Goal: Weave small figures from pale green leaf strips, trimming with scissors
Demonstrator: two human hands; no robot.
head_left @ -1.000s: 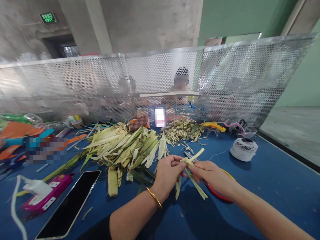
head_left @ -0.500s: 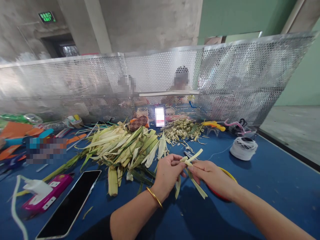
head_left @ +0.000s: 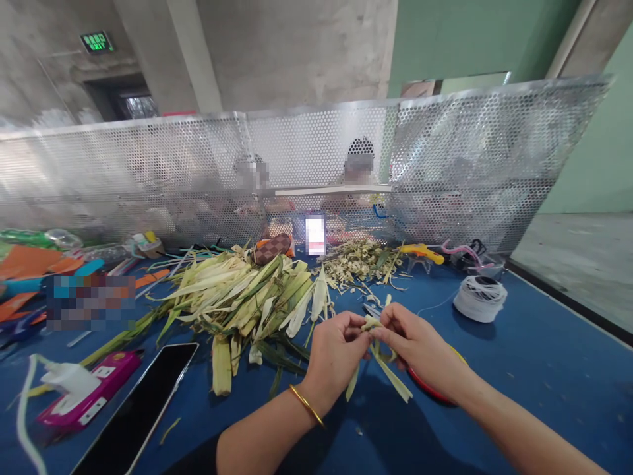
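Between my two hands is a folded piece of pale green corn husk (head_left: 390,376), its loose strips hanging below the fingers. My left hand (head_left: 336,349), with a gold bangle at the wrist, pinches it at the crossing of the strips. My right hand (head_left: 415,340) is closed on the same piece from the other side, its thumb and forefinger meeting near the left fingertips. Under and behind the right hand lie scissors (head_left: 438,389) with red and yellow handles, their blades mostly hidden. A heap of corn husks (head_left: 247,290) lies left of my hands.
Curled husk scraps (head_left: 363,260) lie beyond my hands. A spool of white string (head_left: 479,299) stands to the right. A phone (head_left: 143,402) and a magenta power strip (head_left: 93,389) are at left. A perforated metal screen (head_left: 198,171) crosses the back, with people behind it.
My right fingers have risen and curled over the upper strip, which pointed up to the right before. My left hand keeps its pinch. The camera view has tilted slightly upward.
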